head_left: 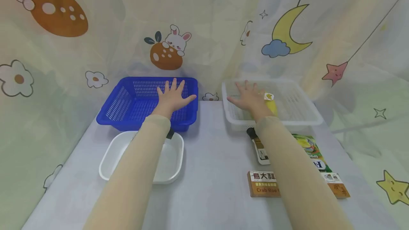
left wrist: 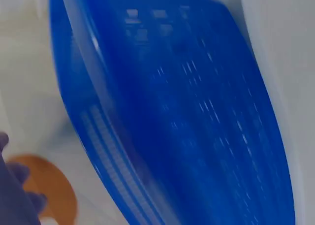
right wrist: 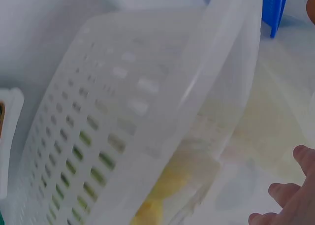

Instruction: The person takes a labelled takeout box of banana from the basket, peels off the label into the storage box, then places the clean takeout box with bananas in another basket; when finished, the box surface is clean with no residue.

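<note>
Fingers spread, my left hand (head_left: 173, 97) is held over the blue plastic basket (head_left: 108, 111), holding nothing. My right hand (head_left: 250, 98), also with straight spread fingers, is over the left part of the white plastic basket (head_left: 306, 116). A yellow item (head_left: 271, 105) with a small label lies in that basket, partly hidden by the right hand. In the right wrist view the white basket's perforated side (right wrist: 98, 112) shows, with fingertips (right wrist: 285, 193) beyond its rim. The left wrist view has the blue basket (left wrist: 197, 112) large and blurred.
A white tray (head_left: 174, 162) sits before the blue basket, partly behind my left sleeve. Near my right sleeve lie a black-capped package (head_left: 262, 153), a green packet (head_left: 311, 148) and a brown Crab Roe box (head_left: 262, 187). A patterned cloth (head_left: 211, 38) hangs behind.
</note>
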Tool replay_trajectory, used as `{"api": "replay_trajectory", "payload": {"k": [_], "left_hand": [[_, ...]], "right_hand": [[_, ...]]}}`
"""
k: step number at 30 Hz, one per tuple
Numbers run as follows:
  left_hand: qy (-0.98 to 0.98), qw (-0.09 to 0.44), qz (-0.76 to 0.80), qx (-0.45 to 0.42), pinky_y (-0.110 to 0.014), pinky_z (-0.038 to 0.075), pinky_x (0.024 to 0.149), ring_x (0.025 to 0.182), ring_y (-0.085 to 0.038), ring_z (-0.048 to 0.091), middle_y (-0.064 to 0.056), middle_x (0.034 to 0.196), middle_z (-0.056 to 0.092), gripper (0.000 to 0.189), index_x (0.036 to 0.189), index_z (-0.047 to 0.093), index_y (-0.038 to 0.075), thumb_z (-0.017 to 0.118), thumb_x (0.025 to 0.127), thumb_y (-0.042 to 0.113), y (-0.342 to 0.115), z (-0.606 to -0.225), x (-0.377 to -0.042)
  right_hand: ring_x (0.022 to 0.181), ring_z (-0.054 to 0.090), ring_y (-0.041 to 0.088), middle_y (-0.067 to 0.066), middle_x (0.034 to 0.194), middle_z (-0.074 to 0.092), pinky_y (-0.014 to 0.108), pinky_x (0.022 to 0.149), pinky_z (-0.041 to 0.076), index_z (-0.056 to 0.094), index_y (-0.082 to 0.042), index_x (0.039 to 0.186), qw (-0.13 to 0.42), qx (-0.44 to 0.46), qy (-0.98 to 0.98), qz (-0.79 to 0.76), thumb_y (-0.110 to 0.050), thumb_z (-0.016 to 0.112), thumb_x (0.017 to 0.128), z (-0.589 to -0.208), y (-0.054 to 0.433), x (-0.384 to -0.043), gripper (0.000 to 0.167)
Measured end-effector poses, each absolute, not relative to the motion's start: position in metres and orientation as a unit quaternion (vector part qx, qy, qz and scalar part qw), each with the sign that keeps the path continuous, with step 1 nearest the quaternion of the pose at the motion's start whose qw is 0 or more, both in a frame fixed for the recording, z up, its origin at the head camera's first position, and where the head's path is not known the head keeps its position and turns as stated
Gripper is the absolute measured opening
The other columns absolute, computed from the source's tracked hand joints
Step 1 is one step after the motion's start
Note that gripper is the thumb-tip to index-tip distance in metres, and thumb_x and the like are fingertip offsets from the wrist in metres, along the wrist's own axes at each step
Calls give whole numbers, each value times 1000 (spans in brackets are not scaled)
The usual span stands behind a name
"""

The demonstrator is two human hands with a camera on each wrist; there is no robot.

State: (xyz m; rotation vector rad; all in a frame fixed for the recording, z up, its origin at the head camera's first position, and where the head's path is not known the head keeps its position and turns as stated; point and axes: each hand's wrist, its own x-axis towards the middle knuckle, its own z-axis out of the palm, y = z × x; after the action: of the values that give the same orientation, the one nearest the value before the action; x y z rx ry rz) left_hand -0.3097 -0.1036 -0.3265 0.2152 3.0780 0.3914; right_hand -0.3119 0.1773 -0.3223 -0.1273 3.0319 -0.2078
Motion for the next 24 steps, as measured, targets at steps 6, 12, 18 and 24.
{"api": "replay_trajectory", "payload": {"k": [6, 12, 18, 24], "left_hand": [[986, 9, 134, 101, -66, 5, 105, 139, -40, 3, -11, 154, 5, 92, 147, 6, 27, 28, 75, 80, -51, -333, -301], [979, 10, 151, 135, -63, 11, 106, 139, -36, 13, -6, 153, 15, 93, 147, 9, 28, 29, 73, 82, -9, -342, -291], [974, 16, 166, 151, -59, 19, 106, 138, -29, 23, -3, 151, 24, 94, 147, 11, 26, 30, 74, 81, 13, -350, -282], [972, 33, 174, 154, -60, 18, 106, 136, -26, 28, -6, 149, 27, 94, 147, 11, 27, 31, 73, 81, 28, -361, -277]], "right_hand": [[134, -1, 51, 22, 151, 1, 72, 99, 3, 9, -20, 147, 32, -38, 997, -55, -73, 31, 81, -319, 222, -302, 88], [133, 2, 53, 25, 150, 0, 74, 96, 3, 7, -19, 147, 40, -14, 997, -66, -78, 27, 78, -320, 273, -289, 93], [132, 3, 54, 27, 149, 1, 74, 96, 1, 6, -18, 147, 46, -2, 997, -64, -77, 28, 79, -321, 298, -280, 93], [131, 5, 54, 26, 149, 2, 75, 96, 1, 7, -16, 147, 57, 8, 996, -72, -76, 28, 79, -318, 309, -270, 93]]}}
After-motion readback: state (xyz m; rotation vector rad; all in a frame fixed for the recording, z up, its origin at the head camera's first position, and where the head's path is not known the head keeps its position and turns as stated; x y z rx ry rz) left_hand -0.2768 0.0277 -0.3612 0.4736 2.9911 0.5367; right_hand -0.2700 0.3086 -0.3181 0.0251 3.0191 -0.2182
